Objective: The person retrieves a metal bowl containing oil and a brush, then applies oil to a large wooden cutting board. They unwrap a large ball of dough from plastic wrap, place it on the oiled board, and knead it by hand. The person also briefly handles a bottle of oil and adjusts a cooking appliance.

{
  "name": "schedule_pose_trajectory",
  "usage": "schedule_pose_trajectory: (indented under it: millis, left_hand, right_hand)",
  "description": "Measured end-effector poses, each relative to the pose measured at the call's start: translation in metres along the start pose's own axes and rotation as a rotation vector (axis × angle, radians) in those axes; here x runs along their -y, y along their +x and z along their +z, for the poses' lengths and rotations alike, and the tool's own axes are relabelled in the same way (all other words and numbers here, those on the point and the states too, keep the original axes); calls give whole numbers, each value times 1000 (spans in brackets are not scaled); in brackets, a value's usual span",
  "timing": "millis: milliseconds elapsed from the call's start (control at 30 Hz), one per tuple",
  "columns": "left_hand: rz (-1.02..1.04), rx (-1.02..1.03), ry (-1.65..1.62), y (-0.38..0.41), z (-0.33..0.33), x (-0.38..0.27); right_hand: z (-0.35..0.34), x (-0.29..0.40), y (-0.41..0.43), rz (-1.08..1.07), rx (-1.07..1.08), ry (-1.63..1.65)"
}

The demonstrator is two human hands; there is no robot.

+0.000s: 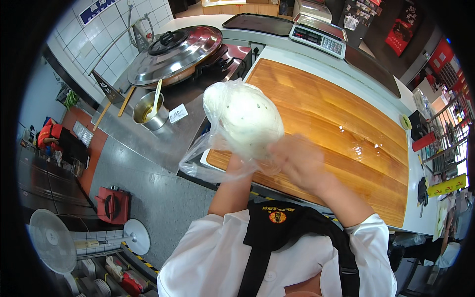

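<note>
A large ball of pale dough with small green flecks [250,115] is held up above the near left edge of the wooden board [334,111]. Clear plastic film or a bag [211,159] wraps it, its loose end hanging to the lower left. My left hand [222,143] supports the dough from below, mostly hidden behind dough and plastic. Against the lower right side of the dough is my right hand [298,159], blurred by motion. Whether its fingers grip the plastic cannot be made out.
Left, a steel counter bears a lidded electric pan [176,55], a metal pot with a brush [150,111] and a card [178,113]. A digital scale [318,37] stands behind the board. A pedestal fan [52,241] is at lower left. Another person [59,137] is at far left.
</note>
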State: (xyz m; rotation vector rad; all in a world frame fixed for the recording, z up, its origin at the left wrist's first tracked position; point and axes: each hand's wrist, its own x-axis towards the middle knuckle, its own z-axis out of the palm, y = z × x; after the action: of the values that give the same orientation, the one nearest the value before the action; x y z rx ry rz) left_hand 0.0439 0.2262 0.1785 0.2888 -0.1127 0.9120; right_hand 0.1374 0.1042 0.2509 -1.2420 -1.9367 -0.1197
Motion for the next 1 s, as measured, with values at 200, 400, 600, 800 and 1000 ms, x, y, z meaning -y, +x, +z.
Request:
schedule_pose_trajectory:
  millis: [200,400,600,800,1000]
  left_hand:
    - [4,-33,66,-2,12,2]
    - [-21,-3,12,-8,10,18]
    - [-59,78,-84,-10,-3,34]
    - [-84,161,-145,-17,-15,48]
    - [-134,-18,-131,-20,-21,48]
  right_hand:
    - [4,-39,58,317,-112,160]
    - [17,-102,77,441,160,480]
    - [10,-86,91,516,6,255]
    - [7,-69,104,444,27,29]
    - [15,-80,90,420,-71,64]
